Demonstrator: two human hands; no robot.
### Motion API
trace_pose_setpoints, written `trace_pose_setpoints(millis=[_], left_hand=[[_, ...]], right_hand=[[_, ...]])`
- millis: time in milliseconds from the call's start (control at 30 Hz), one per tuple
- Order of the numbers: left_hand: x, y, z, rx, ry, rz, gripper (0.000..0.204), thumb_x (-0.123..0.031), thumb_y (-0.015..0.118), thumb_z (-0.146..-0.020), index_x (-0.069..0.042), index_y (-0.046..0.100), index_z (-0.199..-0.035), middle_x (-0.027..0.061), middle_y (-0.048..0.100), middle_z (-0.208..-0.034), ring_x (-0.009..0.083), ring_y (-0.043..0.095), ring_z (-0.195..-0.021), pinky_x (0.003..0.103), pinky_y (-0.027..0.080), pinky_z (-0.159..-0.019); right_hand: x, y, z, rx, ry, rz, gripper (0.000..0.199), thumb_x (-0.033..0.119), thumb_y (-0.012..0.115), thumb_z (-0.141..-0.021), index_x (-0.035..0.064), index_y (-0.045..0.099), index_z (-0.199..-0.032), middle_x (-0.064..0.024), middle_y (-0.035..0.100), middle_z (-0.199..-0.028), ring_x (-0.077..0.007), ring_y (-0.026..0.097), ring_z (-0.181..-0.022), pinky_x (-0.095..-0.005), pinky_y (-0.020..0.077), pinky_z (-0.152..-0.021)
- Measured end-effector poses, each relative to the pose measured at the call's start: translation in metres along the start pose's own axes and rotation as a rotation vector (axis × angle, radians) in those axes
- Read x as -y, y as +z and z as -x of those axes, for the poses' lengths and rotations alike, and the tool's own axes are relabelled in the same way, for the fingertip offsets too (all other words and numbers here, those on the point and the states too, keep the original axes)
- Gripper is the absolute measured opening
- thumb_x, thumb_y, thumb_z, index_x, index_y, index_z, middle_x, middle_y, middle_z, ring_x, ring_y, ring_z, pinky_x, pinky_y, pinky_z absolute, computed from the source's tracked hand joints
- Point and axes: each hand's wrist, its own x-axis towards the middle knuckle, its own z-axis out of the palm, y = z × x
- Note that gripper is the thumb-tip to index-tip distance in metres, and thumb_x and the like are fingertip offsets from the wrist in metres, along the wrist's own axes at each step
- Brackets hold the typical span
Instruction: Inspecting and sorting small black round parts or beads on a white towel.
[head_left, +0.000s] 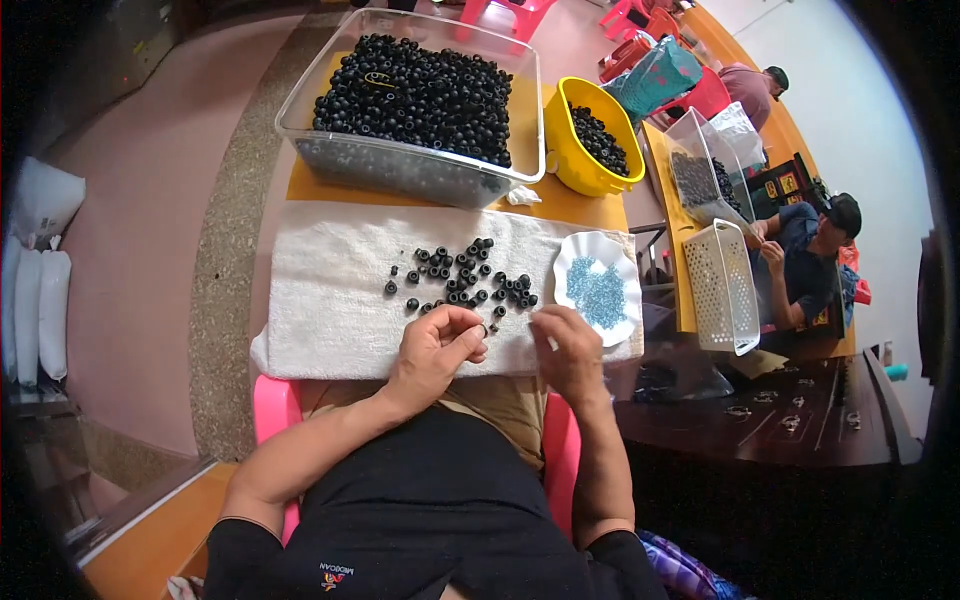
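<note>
At mid-frame: my left hand (435,350), pinching one dark part (484,330); my right hand (572,360), contents I cannot tell, near plate (628,262). Loose black parts (465,273), above. Step, probably: fitting pieces; next needs steady alignment.

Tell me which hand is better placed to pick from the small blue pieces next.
Probably the right hand: it is close beside the white scalloped plate that holds the small blue pieces. The left hand is farther from them and seems to pinch a small dark piece.

The left hand (436,348) pinches with thumb and forefinger; the right hand (571,350) hovers apart, fingers bent.
</note>
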Motion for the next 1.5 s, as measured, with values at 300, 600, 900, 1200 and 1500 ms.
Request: trace_pose_setpoints(millis=[300, 600, 900, 1200, 1500], left_hand=[[0.007, 0.000, -0.001, 0.042, -0.025, 0.013, 0.014, -0.008, 0.062, -0.092, 0.001, 0.059, -0.103, 0.0061, 0.063, -0.088, 0.0111, 0.063, -0.078, 0.027, 0.057, -0.071], [0.006, 0.000, 0.000, 0.032, -0.048, 0.012, 0.015, -0.009, 0.062, -0.092, 0.001, 0.059, -0.103, 0.0062, 0.063, -0.088, 0.0106, 0.063, -0.077, 0.026, 0.057, -0.071], [0.002, 0.002, 0.001, 0.022, -0.065, -0.002, 0.014, -0.010, 0.062, -0.093, 0.001, 0.060, -0.102, 0.0061, 0.064, -0.085, 0.0106, 0.063, -0.075, 0.026, 0.057, -0.069], [0.002, 0.002, 0.001, 0.009, -0.078, 0.010, 0.014, -0.010, 0.063, -0.092, 0.000, 0.060, -0.101, 0.0058, 0.064, -0.084, 0.0103, 0.063, -0.074, 0.025, 0.056, -0.069], [0.002, 0.003, 0.001, 0.005, -0.088, -0.004, 0.015, -0.011, 0.063, -0.093, 0.000, 0.060, -0.101, 0.0061, 0.064, -0.086, 0.0104, 0.063, -0.075, 0.026, 0.057, -0.069]], right_hand=[[-0.042, -0.031, -0.006, 0.202, 0.163, 0.334, 0.013, 0.008, 0.066, -0.077, 0.0052, 0.069, -0.089, -0.0113, 0.067, -0.090, -0.0310, 0.062, -0.087, -0.0400, 0.0508, -0.077], [-0.050, -0.034, -0.015, 0.295, 0.154, 0.350, 0.011, 0.009, 0.060, -0.077, 0.0051, 0.069, -0.081, -0.0133, 0.065, -0.081, -0.0328, 0.061, -0.083, -0.0418, 0.0499, -0.076], [-0.063, -0.034, -0.022, 0.333, 0.062, 0.250, 0.012, 0.009, 0.060, -0.075, 0.0039, 0.070, -0.075, -0.0126, 0.067, -0.083, -0.0307, 0.063, -0.081, -0.0399, 0.0508, -0.077], [-0.061, -0.037, -0.023, 0.335, 0.099, 0.210, 0.008, 0.009, 0.066, -0.072, 0.0046, 0.071, -0.077, -0.0114, 0.068, -0.084, -0.0290, 0.064, -0.082, -0.0381, 0.0513, -0.076], [-0.068, -0.033, -0.015, 0.323, 0.149, 0.148, 0.008, 0.016, 0.065, -0.075, 0.0099, 0.070, -0.077, -0.0117, 0.064, -0.080, -0.0307, 0.063, -0.082, -0.0399, 0.0509, -0.073]])
